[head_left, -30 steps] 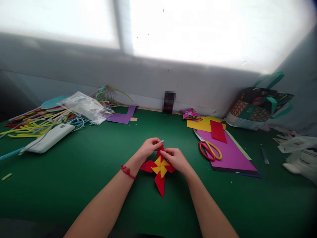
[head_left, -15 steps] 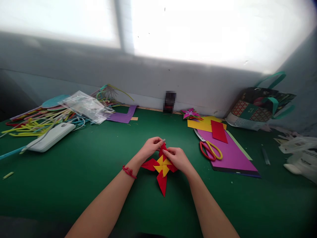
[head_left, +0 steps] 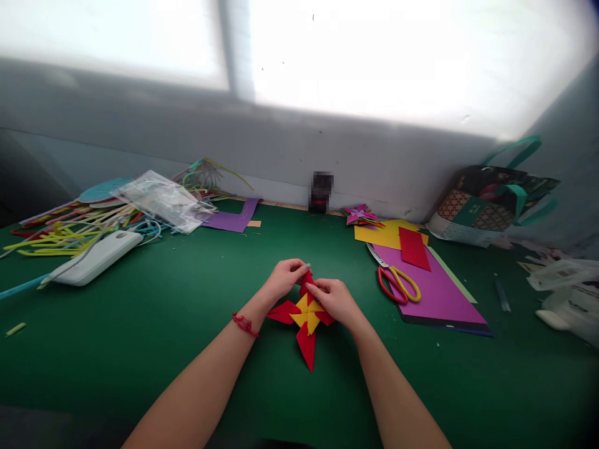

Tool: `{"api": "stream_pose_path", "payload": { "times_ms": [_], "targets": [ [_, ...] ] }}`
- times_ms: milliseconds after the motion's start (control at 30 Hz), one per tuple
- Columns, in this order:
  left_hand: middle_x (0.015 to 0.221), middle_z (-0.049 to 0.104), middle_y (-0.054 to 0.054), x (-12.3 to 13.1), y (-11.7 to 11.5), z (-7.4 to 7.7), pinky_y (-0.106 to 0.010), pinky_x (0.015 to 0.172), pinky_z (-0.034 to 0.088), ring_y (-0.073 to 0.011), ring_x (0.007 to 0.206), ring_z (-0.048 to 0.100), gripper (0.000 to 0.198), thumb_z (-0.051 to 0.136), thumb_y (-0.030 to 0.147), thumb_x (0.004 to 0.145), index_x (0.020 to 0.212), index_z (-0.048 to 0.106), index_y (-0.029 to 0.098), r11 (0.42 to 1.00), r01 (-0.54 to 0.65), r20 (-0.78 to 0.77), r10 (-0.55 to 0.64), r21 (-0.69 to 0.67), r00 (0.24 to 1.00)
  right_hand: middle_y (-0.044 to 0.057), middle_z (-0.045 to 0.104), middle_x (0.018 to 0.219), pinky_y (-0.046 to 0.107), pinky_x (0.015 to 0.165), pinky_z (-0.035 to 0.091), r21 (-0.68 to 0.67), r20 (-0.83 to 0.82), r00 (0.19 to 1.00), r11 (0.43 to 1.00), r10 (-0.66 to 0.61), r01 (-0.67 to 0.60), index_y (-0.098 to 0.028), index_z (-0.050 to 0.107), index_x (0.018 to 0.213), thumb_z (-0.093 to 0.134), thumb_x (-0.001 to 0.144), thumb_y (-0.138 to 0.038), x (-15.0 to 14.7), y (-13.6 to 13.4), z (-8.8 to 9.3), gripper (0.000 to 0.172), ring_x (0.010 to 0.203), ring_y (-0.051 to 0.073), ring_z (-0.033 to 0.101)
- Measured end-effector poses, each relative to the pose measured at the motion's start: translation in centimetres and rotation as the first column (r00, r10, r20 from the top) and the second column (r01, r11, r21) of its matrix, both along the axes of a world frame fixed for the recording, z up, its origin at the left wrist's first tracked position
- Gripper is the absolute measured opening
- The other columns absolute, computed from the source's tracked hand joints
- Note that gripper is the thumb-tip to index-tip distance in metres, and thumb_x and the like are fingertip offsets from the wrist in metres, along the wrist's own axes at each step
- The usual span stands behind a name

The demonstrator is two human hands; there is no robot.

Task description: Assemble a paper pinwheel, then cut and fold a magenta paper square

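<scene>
A folded paper pinwheel, red with a yellow centre, lies on the green table in front of me. Its red points spread outward, and the far one is between my hands. With fingers closed, my left hand pinches the tip of that far point. My right hand grips the same point lower down, close to the yellow middle, and partly covers the right-hand point. A red cord bracelet circles my left wrist.
On the right, scissors with red and yellow handles lie on purple paper. Behind are yellow and red sheets and folded paper stars. A patterned bag stands far right. At left lie a white power strip, pipe cleaners and a clear plastic bag.
Almost nothing differs. Both hands keep their hold on the pinwheel's far point, with only a very slight shift of the fingers.
</scene>
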State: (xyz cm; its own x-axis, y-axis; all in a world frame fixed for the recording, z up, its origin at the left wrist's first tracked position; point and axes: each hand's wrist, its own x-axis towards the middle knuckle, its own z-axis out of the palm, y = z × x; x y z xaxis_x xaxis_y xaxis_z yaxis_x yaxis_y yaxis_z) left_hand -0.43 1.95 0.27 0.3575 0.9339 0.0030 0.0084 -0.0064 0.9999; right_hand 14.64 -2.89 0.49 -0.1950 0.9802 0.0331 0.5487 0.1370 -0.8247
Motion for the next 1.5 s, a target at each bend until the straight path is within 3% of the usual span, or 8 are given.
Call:
{"api": "stream_pose_path", "payload": {
  "times_ms": [267,400,533,667,933,1200,1500],
  "targets": [
    [0.058,0.052,0.000,0.4,0.0,-0.7,-0.025,0.056,0.045,-0.0120,0.056,0.050,0.032,0.053,0.045,0.076,0.062,0.053,0.016,0.994,-0.036,-0.072,0.044,0.102,0.996,-0.004,0.035,0.052,0.023,0.044,0.020,0.021,0.011,1.000,1.000,0.009,-0.009,-0.018,0.045,0.055,0.043,0.079,-0.049,0.0,0.0,0.0,0.040,0.051,0.010,0.030],
    [0.057,0.051,0.001,0.4,-0.2,-0.2,-0.025,0.056,0.044,-0.0114,0.055,0.049,0.035,0.056,0.048,0.072,0.060,0.050,0.016,0.999,-0.042,-0.031,0.043,0.031,0.999,-0.004,0.034,0.052,0.023,0.044,0.020,0.015,0.003,1.000,1.000,0.007,-0.007,-0.018,0.046,0.054,0.043,0.079,-0.049,0.1,0.0,0.0,0.040,0.051,0.009,0.029],
    [0.066,0.057,-0.003,0.1,-0.4,0.4,-0.028,0.062,0.046,-0.0141,0.064,0.055,0.039,0.050,0.053,0.076,0.071,0.057,0.015,0.997,0.026,0.049,-0.022,-0.078,0.999,-0.004,0.035,0.052,0.022,0.044,0.020,-0.010,-0.032,0.999,1.000,-0.016,0.016,-0.018,0.045,0.055,0.044,0.079,-0.049,0.2,0.1,-0.2,0.039,0.050,0.009,0.029],
    [0.072,0.058,-0.003,-0.1,-0.3,0.4,-0.028,0.067,0.047,-0.0140,0.069,0.055,0.029,0.060,0.042,0.073,0.076,0.059,0.014,0.997,0.078,0.022,-0.078,-0.015,0.997,-0.004,0.036,0.052,0.022,0.045,0.021,-0.018,-0.043,0.999,1.000,-0.021,0.020,-0.018,0.047,0.056,0.044,0.078,-0.050,0.4,0.2,-0.4,0.039,0.051,0.009,0.030],
    [0.071,0.058,-0.002,-0.1,-0.2,0.5,-0.028,0.068,0.048,-0.0133,0.068,0.055,0.022,0.062,0.035,0.070,0.073,0.060,0.013,0.998,0.051,-0.005,-0.051,-0.024,0.999,-0.004,0.035,0.051,0.023,0.044,0.020,0.010,-0.002,1.000,1.000,-0.020,0.020,-0.018,0.044,0.054,0.043,0.079,-0.049,0.3,0.2,-0.3,0.040,0.050,0.009,0.031],
    [0.067,0.057,-0.002,-0.1,0.1,-0.5,-0.027,0.064,0.048,-0.0129,0.064,0.054,0.028,0.062,0.041,0.071,0.069,0.057,0.014,0.999,0.042,0.045,-0.041,-0.018,0.998,-0.003,0.037,0.052,0.023,0.044,0.021,0.025,0.014,1.000,1.000,-0.013,0.012,-0.018,0.046,0.055,0.043,0.079,-0.049,0.2,0.1,-0.2,0.039,0.051,0.010,0.032],
    [0.065,0.054,0.000,-0.1,0.0,-0.3,-0.025,0.065,0.045,-0.0107,0.062,0.052,0.028,0.063,0.042,0.070,0.069,0.056,0.014,0.996,0.085,0.086,-0.082,-0.029,0.993,-0.004,0.038,0.052,0.022,0.044,0.022,-0.016,-0.006,1.000,1.000,0.012,-0.012,-0.018,0.046,0.056,0.044,0.079,-0.049,0.1,0.0,-0.1,0.039,0.051,0.009,0.032]
  ]
}}
